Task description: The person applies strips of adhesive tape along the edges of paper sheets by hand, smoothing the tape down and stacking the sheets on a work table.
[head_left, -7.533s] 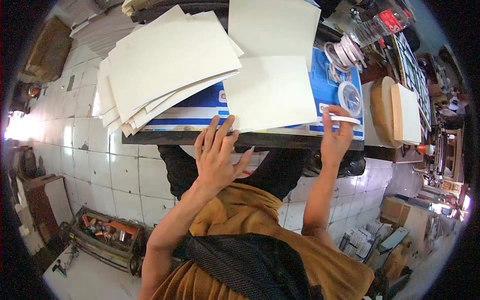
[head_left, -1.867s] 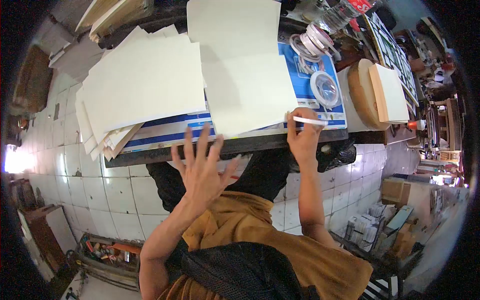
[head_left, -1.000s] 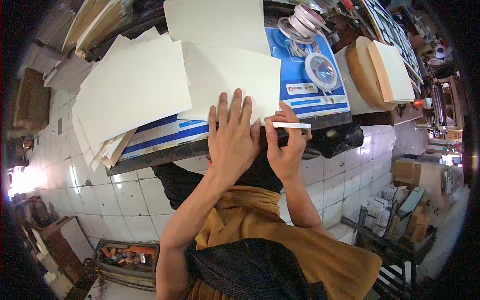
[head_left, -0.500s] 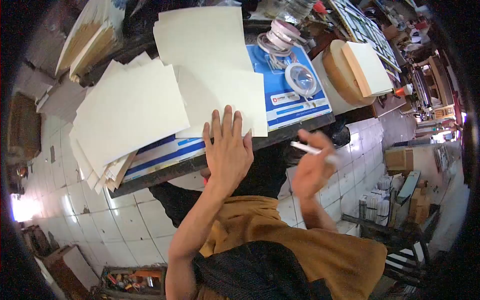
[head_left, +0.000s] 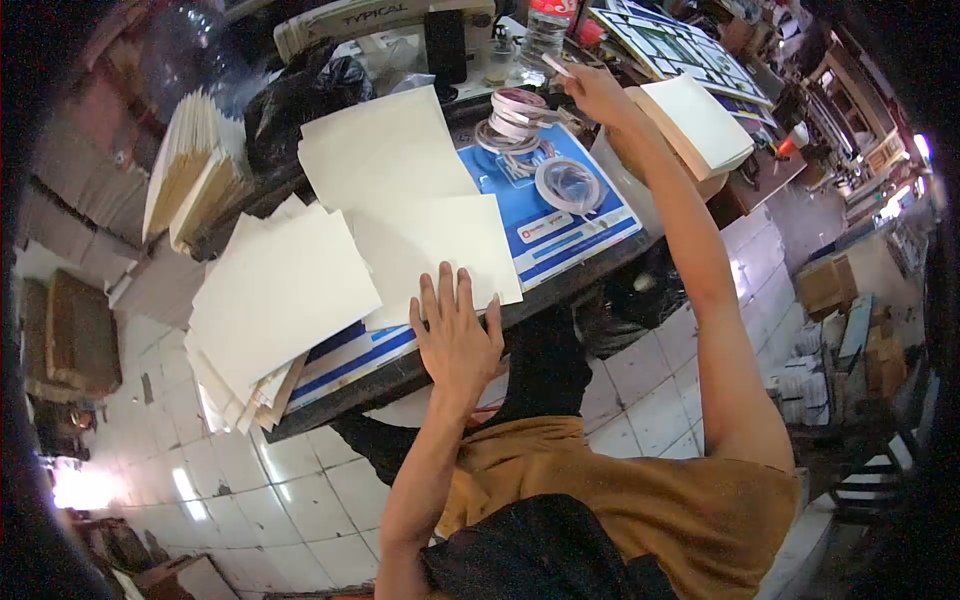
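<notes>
My left hand [head_left: 457, 345] lies flat with fingers spread on the lower edge of a cream paper sheet [head_left: 450, 245]. Another cream sheet [head_left: 385, 145] extends behind it. To the left, a fanned stack of cream sheets [head_left: 285, 295] overhangs the table's front edge. My right hand [head_left: 600, 95] is stretched far forward past the tape rolls, its fingers closed on a slim white stick-like thing [head_left: 556, 66] whose kind I cannot make out. Near that hand are a clear bottle with a red label [head_left: 545, 30] and a pile of white tape rolls [head_left: 515, 120].
A single tape roll [head_left: 568, 187] rests on a blue printed sheet [head_left: 600, 222]. At the right, a cream block of paper [head_left: 700, 122] sits on a round support. Behind the sheets stands a machine marked TYPICAL [head_left: 375, 18], beside black plastic bags [head_left: 310, 105].
My right hand has swung from beside the table's front edge forward to the back, still holding the white stick-like thing. The left hand stays on the sheet. The view has tilted up.
</notes>
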Action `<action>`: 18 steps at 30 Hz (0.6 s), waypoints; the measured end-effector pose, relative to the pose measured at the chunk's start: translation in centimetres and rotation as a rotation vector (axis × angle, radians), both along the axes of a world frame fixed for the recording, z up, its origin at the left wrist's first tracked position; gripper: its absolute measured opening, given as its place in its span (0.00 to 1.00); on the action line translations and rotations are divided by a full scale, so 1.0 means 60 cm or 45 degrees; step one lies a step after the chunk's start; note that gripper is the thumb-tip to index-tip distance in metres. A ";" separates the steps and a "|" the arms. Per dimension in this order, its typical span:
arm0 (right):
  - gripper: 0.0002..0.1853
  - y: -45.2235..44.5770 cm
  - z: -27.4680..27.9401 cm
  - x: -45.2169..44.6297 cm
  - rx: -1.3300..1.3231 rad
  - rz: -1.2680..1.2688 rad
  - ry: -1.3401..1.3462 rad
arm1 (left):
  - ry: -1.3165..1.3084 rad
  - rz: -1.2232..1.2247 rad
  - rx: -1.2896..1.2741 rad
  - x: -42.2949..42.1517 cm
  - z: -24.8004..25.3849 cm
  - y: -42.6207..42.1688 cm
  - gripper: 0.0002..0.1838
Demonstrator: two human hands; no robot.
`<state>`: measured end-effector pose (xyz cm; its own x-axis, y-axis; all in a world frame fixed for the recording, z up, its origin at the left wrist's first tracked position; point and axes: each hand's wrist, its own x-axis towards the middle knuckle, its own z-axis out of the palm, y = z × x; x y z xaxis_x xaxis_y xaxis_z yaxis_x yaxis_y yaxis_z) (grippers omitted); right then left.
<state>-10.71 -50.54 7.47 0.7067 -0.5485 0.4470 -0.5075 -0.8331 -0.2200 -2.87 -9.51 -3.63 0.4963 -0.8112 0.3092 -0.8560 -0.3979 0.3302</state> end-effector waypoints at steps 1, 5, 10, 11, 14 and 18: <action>0.10 -0.002 -0.001 0.000 -0.042 -0.149 0.051 | -0.009 -0.002 0.010 -0.001 0.001 0.001 0.30; 0.15 -0.119 -0.120 -0.027 -0.145 -0.196 0.440 | -0.032 0.017 0.060 -0.004 0.004 -0.003 0.30; 0.16 -0.026 -0.129 -0.010 0.100 -0.080 0.526 | -0.056 0.021 0.125 -0.006 0.007 -0.008 0.31; 0.16 -0.031 -0.141 -0.006 0.088 -0.033 0.567 | -0.046 0.030 0.147 -0.008 0.010 -0.009 0.31; 0.17 -0.015 -0.139 0.006 0.206 0.006 0.523 | -0.065 0.034 0.146 -0.009 0.010 -0.011 0.31; 0.20 -0.012 -0.142 0.013 0.184 0.189 0.489 | -0.063 0.034 0.127 -0.010 0.009 -0.012 0.30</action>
